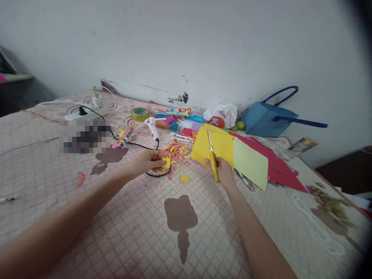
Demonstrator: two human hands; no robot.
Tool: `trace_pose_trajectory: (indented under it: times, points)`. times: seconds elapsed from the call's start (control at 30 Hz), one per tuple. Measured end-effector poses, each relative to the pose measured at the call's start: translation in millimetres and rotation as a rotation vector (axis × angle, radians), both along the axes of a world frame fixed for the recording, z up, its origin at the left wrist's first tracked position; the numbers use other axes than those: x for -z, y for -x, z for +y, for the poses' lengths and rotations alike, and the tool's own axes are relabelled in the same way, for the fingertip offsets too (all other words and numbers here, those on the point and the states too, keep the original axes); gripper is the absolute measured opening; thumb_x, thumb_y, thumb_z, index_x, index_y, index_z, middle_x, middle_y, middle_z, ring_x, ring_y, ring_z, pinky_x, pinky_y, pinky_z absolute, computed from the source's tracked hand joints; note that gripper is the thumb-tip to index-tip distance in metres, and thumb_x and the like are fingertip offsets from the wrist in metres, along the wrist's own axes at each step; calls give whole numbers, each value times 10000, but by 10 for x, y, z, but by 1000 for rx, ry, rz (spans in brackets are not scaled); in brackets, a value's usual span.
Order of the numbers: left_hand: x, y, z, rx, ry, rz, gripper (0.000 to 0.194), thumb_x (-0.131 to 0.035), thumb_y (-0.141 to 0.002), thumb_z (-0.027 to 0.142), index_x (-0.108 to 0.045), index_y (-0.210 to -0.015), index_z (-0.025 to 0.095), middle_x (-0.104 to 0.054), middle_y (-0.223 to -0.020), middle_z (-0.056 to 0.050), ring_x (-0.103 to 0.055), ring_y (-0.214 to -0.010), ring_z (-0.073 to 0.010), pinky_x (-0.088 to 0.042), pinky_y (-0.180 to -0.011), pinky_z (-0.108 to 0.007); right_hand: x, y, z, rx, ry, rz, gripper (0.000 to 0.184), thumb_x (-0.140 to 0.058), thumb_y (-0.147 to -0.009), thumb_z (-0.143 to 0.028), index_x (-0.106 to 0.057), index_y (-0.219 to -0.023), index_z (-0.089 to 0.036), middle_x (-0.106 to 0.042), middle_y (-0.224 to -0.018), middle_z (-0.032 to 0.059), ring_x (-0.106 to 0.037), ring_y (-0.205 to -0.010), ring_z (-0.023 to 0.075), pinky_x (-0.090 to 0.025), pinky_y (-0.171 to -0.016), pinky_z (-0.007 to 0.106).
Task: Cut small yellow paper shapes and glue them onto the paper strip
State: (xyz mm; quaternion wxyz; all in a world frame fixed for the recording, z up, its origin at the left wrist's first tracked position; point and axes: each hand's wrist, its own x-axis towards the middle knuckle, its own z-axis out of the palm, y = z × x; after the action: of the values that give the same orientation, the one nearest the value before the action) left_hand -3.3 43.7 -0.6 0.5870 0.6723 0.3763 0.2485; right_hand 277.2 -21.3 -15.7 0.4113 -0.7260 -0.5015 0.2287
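Observation:
Between the thumb and fingers of my left hand (152, 161) is a small yellow paper piece (166, 162). My right hand (223, 170) grips yellow-handled scissors (213, 162), their blades pointing away from me over a large yellow sheet (200, 145). A second yellow paper piece (184, 178) lies flat on the cloth between my hands. Just beyond my left hand spreads a heap of colourful paper scraps (176, 150). Beside the yellow sheet lie a pale yellow sheet (251, 162) and red paper (270, 159).
A white glue gun (152, 128) with a black cord lies behind the scraps. A tape roll (140, 114) and a power strip (87, 114) are at the back left. A blue bag (267, 120) stands by the wall. Ginger-like roots (331, 203) lie at the right.

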Motion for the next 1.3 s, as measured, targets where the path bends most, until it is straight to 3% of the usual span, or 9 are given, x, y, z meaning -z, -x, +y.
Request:
trace_pose_trajectory:
  times: [0.1, 0.27, 0.37, 0.47, 0.67, 0.87, 0.97, 1.13, 1.3]
  points:
    - [15, -296, 42, 73, -288, 173, 151, -567, -756, 294, -545, -695, 157, -583, -557, 5, -541, -490, -97, -394, -451, -176, 86, -164, 48, 59, 8, -96, 432, -575, -651, -609, -505, -624, -183, -453, -449, -40, -407, -381, 111, -263, -406, 227]
    - [7, -957, 156, 123, -471, 319, 84, -616, -654, 180, -564, -589, 166, -581, -552, 8, -538, -558, -130, -367, -501, -210, 118, -177, 56, 73, 18, -194, 424, -548, -689, -595, -532, -637, -174, -491, -471, -19, -432, -397, 121, -273, -424, 232]
    - [-45, -1169, 166, 117, -569, 405, 64, -629, -610, 112, -583, -621, 155, -621, -683, -40, -573, -713, -192, -386, -606, -253, 101, -178, 52, 72, 10, -234, 420, -539, -700, -593, -538, -647, -176, -503, -487, -11, -443, -417, 127, -273, -434, 234]
    - [-99, -1110, 106, 73, -656, 464, 123, -593, -659, 118, -605, -780, 141, -616, -903, -107, -553, -885, -249, -379, -703, -302, 102, -190, 48, 73, -1, -254, 429, -533, -700, -604, -519, -625, -182, -502, -499, -8, -452, -439, 130, -273, -441, 234]
    - [36, -715, -162, 243, -684, 504, 82, -623, -662, 207, -612, -733, 167, -611, -784, -58, -562, -759, -202, -390, -646, -265, 111, -146, 47, 53, -31, -232, 449, -524, -699, -625, -504, -616, -184, -493, -497, -10, -460, -439, 128, -282, -441, 235]
    - [202, -674, -268, 206, -709, 484, 118, -612, -663, 169, -585, -776, 154, -576, -837, -64, -542, -763, -184, -401, -654, -262, 69, -53, 20, 31, -59, -176, 435, -554, -681, -614, -515, -625, -185, -489, -493, -17, -443, -431, 122, -280, -432, 232]
    - [206, -700, -287, 175, -712, 470, 144, -601, -704, 221, -574, -828, 153, -568, -820, -56, -537, -756, -184, -401, -644, -268, 62, -16, 7, 5, -68, -113, 427, -555, -686, -605, -528, -651, -180, -487, -480, -24, -431, -411, 117, -283, -418, 231]
    - [193, -722, -300, 143, -709, 446, 21, -570, -720, 159, -564, -701, 152, -567, -792, -55, -533, -763, -182, -391, -668, -280, 58, 52, -2, -52, -84, 22, 398, -600, -662, -574, -504, -651, -189, -435, -424, -60, -392, -360, 101, -277, -381, 226]
    - [92, -622, -206, 135, -634, 386, 68, -542, -761, 222, -559, -746, 158, -589, -691, -15, -543, -627, -131, -392, -562, -222, 22, 301, -56, -165, -85, 192, 381, -597, -666, -555, -482, -719, -196, -471, -478, -67, -392, -336, 84, -326, -354, 224]
